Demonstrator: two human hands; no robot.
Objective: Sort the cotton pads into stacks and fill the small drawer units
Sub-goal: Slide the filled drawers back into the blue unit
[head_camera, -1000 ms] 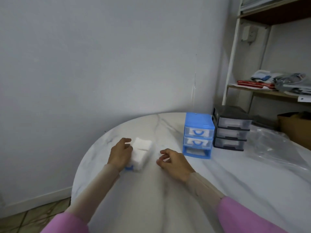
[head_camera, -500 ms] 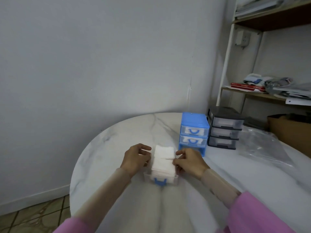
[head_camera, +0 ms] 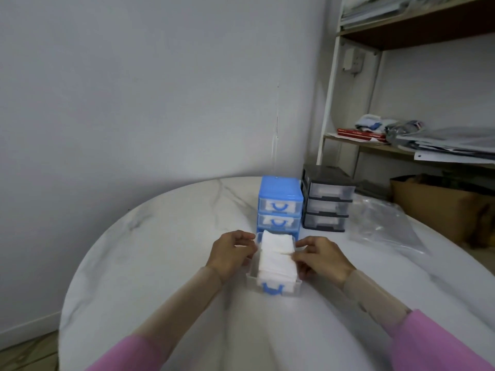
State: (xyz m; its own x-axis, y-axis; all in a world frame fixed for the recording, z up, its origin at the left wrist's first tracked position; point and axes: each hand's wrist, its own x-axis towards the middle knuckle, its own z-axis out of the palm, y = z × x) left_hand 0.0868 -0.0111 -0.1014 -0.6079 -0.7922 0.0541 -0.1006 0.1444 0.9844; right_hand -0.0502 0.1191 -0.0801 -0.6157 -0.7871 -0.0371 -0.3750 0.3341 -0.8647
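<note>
Head view: both hands grip a clear drawer (head_camera: 273, 286) on the desk (head_camera: 166, 236), left hand (head_camera: 230, 254) and right hand (head_camera: 321, 257) with fingers (head_camera: 304, 243) curled around its sides. Between the fingers, pads (head_camera: 277, 258) stand above the rim. Just beyond the fingertips sits the blue unit (head_camera: 280, 207). Overfilled pads might catch its empty bottom slot and jam.

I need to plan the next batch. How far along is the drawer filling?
Done: black unit and the blue unit upper drawers show white pads. In hand: both hands, left and right, steady the pad-filled drawer before the blue unit's empty bottom slot. Left: slide it in.
</note>
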